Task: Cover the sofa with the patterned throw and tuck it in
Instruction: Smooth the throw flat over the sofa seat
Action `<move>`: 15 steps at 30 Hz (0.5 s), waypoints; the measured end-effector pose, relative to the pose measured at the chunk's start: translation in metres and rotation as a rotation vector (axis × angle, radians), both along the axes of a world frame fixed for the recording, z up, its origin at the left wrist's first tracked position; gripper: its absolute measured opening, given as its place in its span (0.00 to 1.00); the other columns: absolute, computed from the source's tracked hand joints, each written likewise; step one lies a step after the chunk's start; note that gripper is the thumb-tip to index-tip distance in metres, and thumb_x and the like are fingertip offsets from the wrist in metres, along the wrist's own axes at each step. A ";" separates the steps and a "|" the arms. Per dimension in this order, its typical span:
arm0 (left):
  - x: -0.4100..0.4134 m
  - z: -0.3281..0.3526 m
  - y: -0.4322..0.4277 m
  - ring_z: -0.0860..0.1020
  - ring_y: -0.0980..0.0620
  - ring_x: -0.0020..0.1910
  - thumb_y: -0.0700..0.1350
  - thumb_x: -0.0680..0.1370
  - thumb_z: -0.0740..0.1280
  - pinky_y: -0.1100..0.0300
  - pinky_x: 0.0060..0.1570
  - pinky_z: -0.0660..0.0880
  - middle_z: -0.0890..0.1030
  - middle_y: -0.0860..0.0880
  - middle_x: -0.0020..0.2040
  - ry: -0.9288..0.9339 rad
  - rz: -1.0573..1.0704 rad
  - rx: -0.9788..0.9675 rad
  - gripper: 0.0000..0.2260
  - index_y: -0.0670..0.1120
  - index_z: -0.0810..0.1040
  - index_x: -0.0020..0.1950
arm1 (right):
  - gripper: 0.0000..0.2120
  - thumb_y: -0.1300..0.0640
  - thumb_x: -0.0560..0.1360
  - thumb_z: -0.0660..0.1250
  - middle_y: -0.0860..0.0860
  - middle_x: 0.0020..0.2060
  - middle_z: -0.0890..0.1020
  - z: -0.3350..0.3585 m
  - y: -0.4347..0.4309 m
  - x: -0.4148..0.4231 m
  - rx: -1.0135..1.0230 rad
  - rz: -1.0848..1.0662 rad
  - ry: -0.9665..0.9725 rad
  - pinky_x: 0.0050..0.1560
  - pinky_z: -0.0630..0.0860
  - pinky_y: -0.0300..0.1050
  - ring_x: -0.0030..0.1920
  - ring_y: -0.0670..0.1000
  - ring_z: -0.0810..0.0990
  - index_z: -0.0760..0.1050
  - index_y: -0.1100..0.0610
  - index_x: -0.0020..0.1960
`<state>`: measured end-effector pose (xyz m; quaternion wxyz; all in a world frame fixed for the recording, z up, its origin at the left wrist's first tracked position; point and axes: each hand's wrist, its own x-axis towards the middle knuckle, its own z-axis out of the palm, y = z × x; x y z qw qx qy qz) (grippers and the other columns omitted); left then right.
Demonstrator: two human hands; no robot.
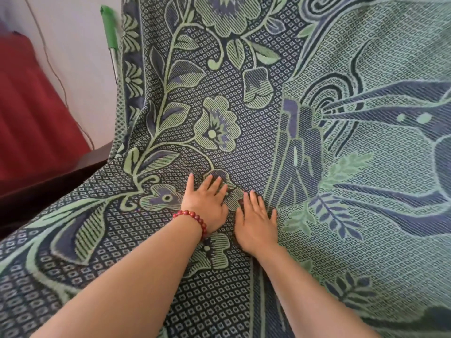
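Two hands lay flat on the patterned throw (219,128), side by side where the cloth rose from seat to back. The left hand (206,203), a red bead bracelet (192,220) at its wrist, had its fingers straight and spread, pressing the weave. The right hand (256,225) pressed just beside it, fingers straight and close together. The green-and-navy floral throw hid the sofa entirely. At its left edge a green-handled pole (109,25) stood against the pale wall (73,45), near a red cloth (29,106).
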<state>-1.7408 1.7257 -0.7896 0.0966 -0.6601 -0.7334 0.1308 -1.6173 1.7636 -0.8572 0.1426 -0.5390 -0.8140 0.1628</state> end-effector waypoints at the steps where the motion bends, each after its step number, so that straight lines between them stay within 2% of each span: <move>1: 0.008 0.001 0.001 0.42 0.50 0.77 0.56 0.81 0.41 0.38 0.71 0.36 0.45 0.51 0.79 -0.004 -0.031 0.013 0.27 0.50 0.45 0.79 | 0.27 0.46 0.81 0.41 0.46 0.77 0.40 0.003 -0.001 0.005 -0.003 -0.012 0.000 0.73 0.36 0.57 0.76 0.47 0.38 0.41 0.52 0.78; 5: 0.038 -0.013 0.005 0.44 0.51 0.77 0.56 0.81 0.42 0.39 0.72 0.37 0.45 0.51 0.79 -0.106 -0.055 0.030 0.26 0.51 0.46 0.79 | 0.28 0.46 0.81 0.42 0.48 0.77 0.40 0.006 -0.001 0.026 -0.004 -0.082 -0.004 0.73 0.37 0.59 0.76 0.49 0.39 0.42 0.53 0.78; 10: 0.046 -0.030 0.014 0.44 0.50 0.77 0.58 0.80 0.43 0.37 0.71 0.36 0.45 0.53 0.79 -0.125 -0.010 0.058 0.27 0.53 0.46 0.79 | 0.30 0.45 0.81 0.44 0.49 0.77 0.39 -0.005 -0.004 0.050 0.060 -0.150 0.004 0.73 0.34 0.56 0.76 0.50 0.37 0.42 0.54 0.78; 15: 0.053 -0.045 0.032 0.42 0.48 0.77 0.59 0.80 0.40 0.35 0.71 0.37 0.43 0.52 0.79 -0.111 -0.041 0.070 0.27 0.54 0.43 0.78 | 0.30 0.43 0.80 0.42 0.50 0.77 0.37 -0.016 0.006 0.049 -0.003 -0.199 0.000 0.72 0.32 0.56 0.76 0.49 0.36 0.40 0.55 0.78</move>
